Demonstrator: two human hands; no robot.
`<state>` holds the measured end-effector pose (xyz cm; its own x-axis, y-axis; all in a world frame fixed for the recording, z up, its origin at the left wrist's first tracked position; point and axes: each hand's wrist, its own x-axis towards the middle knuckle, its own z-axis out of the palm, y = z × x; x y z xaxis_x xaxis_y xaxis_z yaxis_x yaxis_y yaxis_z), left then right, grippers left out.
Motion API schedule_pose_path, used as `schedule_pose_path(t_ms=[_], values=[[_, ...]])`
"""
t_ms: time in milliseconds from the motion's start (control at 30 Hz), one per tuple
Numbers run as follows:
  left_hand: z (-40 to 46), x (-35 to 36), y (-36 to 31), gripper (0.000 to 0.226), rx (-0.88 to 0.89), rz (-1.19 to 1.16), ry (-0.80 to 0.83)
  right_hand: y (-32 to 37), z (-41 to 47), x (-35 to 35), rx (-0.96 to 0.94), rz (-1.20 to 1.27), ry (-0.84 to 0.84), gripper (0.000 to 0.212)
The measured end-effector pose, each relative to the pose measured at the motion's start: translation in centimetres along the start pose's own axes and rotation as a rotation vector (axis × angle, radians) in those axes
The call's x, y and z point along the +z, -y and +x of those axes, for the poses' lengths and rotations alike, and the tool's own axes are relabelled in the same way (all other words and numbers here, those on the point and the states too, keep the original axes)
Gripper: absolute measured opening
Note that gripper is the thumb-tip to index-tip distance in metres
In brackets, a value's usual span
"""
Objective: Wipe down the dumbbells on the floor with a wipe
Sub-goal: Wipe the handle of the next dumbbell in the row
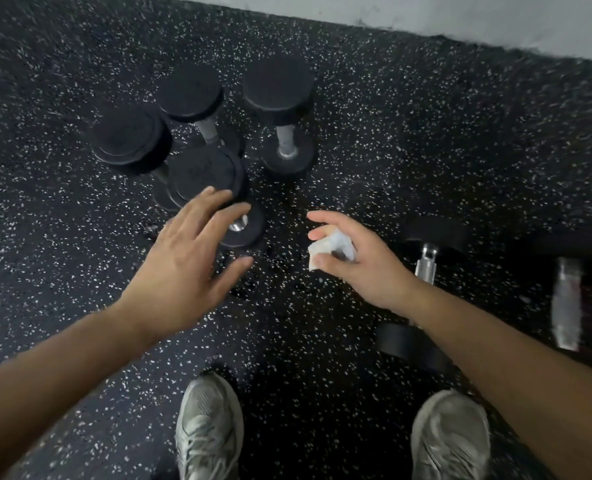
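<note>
Dumbbells [201, 133]: round black rubber heads, metal handles, upright on speckled floor [426, 150] beyond left hand [187, 261], fingers spread. Right hand [353, 258] pinches crumpled white wipe [332, 249].

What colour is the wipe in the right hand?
White, crumpled wipe in the right hand; head view shows it.
</note>
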<state>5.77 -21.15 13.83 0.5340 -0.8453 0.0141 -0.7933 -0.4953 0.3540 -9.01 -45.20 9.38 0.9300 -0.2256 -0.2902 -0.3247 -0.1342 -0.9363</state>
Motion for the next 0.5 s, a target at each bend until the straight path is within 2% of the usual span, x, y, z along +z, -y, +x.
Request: schedule_pose_path(t_ms=[133, 267, 500], values=[[-0.8, 0.7, -4.5, 0.068, 0.055, -0.062, 0.129, -0.8, -3.2, -3.3, 0.014, 0.029, -0.011, 0.059], [0.6, 4.2, -9.0, 0.064, 0.022, -0.184, 0.133, -2.8, -5.3, -6.6, 0.045, 0.06, -0.059, 0.057], [1.2, 11.4, -16.6, 0.063, -0.159, -0.367, 0.101, -8.9, -9.1, -11.2, 0.076, -0.064, -0.255, 0.024]])
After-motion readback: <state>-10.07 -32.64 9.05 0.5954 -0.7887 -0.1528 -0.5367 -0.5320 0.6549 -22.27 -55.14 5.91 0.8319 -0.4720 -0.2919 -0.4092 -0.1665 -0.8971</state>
